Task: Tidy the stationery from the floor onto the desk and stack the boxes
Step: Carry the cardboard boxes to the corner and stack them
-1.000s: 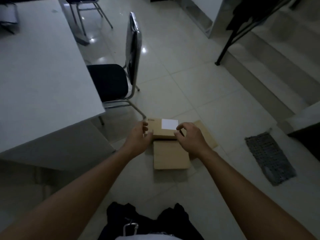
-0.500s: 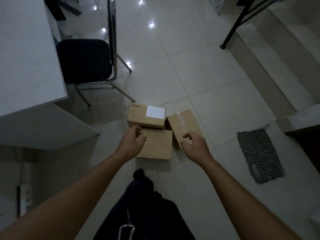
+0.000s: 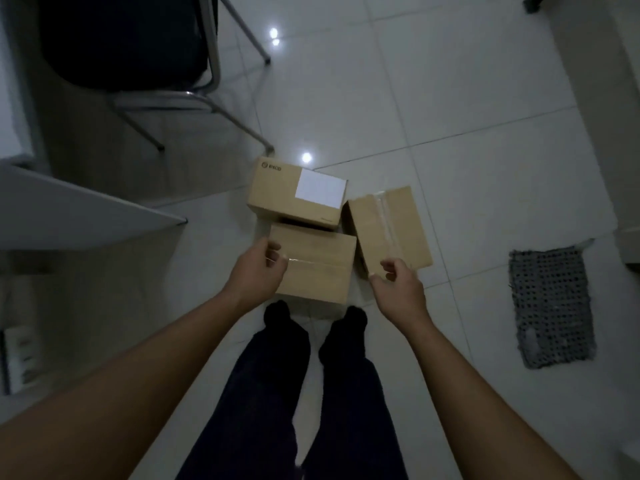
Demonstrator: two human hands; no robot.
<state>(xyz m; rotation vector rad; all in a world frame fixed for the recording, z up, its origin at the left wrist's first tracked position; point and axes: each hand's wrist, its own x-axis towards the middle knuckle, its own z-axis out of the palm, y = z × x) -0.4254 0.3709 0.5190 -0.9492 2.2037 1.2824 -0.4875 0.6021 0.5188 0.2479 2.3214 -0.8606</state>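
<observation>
On the tiled floor, just ahead of the person's feet, lie three cardboard boxes, none stacked yet: a taped box nearest, a labelled box close against it at twelve o'clock, and a tilted box just beside it at two o'clock. Over the taped box's nine-o'clock edge hovers the left hand, and over the tilted box's near corner the right hand. Both have loosely curled fingers and grasp nothing; whether either touches cardboard I cannot tell. To stack well, I judge, grip the taped box by opposite sides, lift it level and set it square on the labelled box. Counted: three boxes, two hands, one desk at nine o'clock, one chair at eleven, one mat at three; no stationery shows.
</observation>
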